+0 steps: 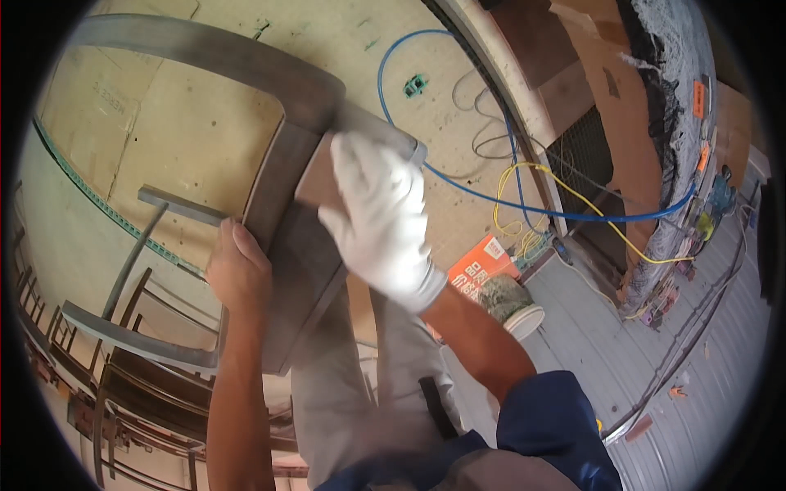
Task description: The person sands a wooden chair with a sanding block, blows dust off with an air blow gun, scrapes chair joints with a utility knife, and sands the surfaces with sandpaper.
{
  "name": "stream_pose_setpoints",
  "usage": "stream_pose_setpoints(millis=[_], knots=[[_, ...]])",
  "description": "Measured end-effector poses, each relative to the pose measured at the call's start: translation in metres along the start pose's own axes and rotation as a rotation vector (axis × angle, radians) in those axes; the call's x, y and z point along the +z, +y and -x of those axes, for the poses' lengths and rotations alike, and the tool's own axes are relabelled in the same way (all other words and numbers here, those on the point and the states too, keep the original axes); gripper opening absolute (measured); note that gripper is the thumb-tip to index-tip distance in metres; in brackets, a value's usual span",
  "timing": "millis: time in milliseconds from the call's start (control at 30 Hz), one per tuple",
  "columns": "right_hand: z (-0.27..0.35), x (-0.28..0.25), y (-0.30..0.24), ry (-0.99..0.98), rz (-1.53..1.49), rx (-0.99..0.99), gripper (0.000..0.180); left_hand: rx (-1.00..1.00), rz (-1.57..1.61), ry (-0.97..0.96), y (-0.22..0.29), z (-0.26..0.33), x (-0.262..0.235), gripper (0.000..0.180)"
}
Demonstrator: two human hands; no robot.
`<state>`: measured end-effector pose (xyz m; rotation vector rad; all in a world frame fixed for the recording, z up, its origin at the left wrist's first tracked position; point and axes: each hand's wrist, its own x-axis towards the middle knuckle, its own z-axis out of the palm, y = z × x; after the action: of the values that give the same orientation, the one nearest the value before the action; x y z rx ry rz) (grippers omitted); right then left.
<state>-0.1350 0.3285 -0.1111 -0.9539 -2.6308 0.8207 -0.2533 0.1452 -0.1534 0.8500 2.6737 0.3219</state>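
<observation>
**Dark chair frame braced bare-handed, gloved hand pressed to its seat edge**

Far left: stacked dark wooden chairs (123,393) along the lower edge, partly blurred. Just above them, a thin grey T-shaped bar (164,213) and a curved grey rail (123,331), seemingly parts of the chair frame, though the joins cannot be made out.

Left of centre: bare left hand (237,274), fingers curled shut around the lower edge of the chair frame (278,188), thumb up along the wood. Frame itself dark grey-brown, tilted, its curved back rail sweeping across the upper left and its flat panel running down toward the lap, against grey trousers (352,385).

Centre: right hand (377,221) in a white glove, fingers spread and laid flat over a brown pad or sheet (315,180) at the frame's upper corner; whether gripped or merely pressed under the palm cannot be told. Forearm bare below the glove, dark blue sleeve (557,425) at the lower edge.

Right of centre: orange box (479,270) on the floor, touching a round white-rimmed cup (512,304). Above and beyond, a blue cable (458,184) looping over the pale wall and a yellow cable (565,200) crossing it.

Far right: grey planked floor (622,344) and a rough grey bundle (675,98) with orange tags.
</observation>
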Motion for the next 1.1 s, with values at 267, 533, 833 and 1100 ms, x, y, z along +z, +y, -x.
stream_pose_setpoints(millis=[267, 533, 833, 1100], knots=[[0.009, 0.01, -0.001, 0.023, 0.091, -0.023, 0.088, 0.005, 0.039, 0.036, 0.003, 0.005, -0.004, 0.029], [0.014, -0.028, 0.038, 0.046, 0.136, 0.021, 0.069, -0.002, 0.054, 0.039, 0.001, 0.0, -0.006, 0.022], [-0.027, -0.027, 0.064, -0.019, 0.221, -0.189, 0.054, -0.007, 0.032, 0.129, 0.008, 0.003, -0.002, 0.021], [-0.053, -0.024, 0.065, -0.109, 0.153, -0.293, 0.057, -0.042, 0.108, 0.151, 0.011, 0.006, -0.001, 0.019]])
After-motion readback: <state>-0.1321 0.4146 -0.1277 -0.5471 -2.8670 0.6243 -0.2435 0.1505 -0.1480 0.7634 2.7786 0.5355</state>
